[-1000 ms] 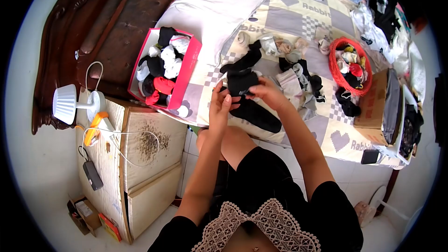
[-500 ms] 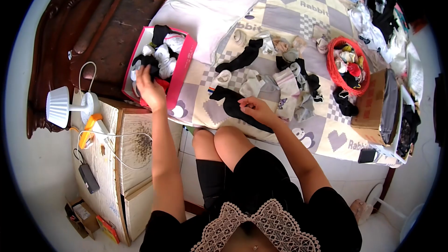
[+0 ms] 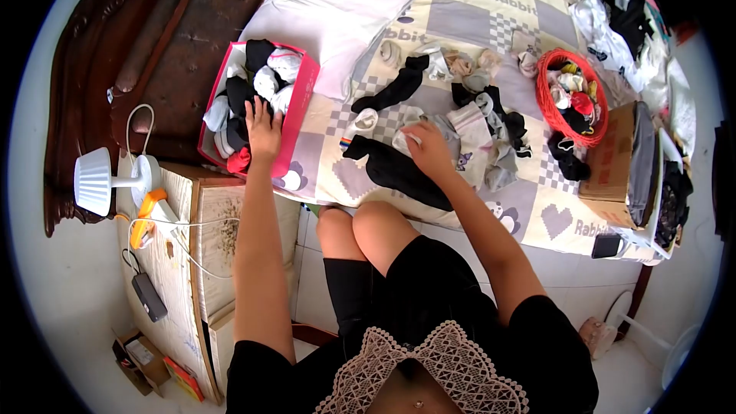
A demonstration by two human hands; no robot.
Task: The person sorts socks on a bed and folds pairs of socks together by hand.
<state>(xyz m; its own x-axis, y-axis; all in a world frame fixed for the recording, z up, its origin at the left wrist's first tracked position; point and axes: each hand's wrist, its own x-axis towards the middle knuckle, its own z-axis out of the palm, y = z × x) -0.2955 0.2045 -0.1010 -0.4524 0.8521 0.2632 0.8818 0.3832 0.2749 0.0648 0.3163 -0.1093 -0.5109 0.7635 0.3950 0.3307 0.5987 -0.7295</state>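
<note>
My left hand (image 3: 263, 130) rests with its fingers spread on rolled socks inside a pink-rimmed shoebox (image 3: 301, 111). Black, white and grey bundles fill that box, and a red one (image 3: 239, 159) lies at its near end. Out on the bed, my right hand (image 3: 431, 152) has its fingers bent onto a whitish sock (image 3: 402, 141), its tips partly hidden. Just below that hand lies a long black sock (image 3: 395, 172) with a rainbow-striped tag at one end. Another black sock (image 3: 395, 88) lies farther back, and several pale and black socks spread to the right.
A red woven basket (image 3: 543, 107) of small socks stands to the right, beside a cardboard box (image 3: 606, 172). A phone (image 3: 606, 245) lies near the bed's edge. On the left are a white lamp (image 3: 93, 180) and cables on a cabinet (image 3: 176, 238). Clothes are piled at back right.
My right hand has moved from the long black sock up and right to the whitish sock. My left hand has shifted slightly right over the shoebox, its fingers now resting on the bundles.
</note>
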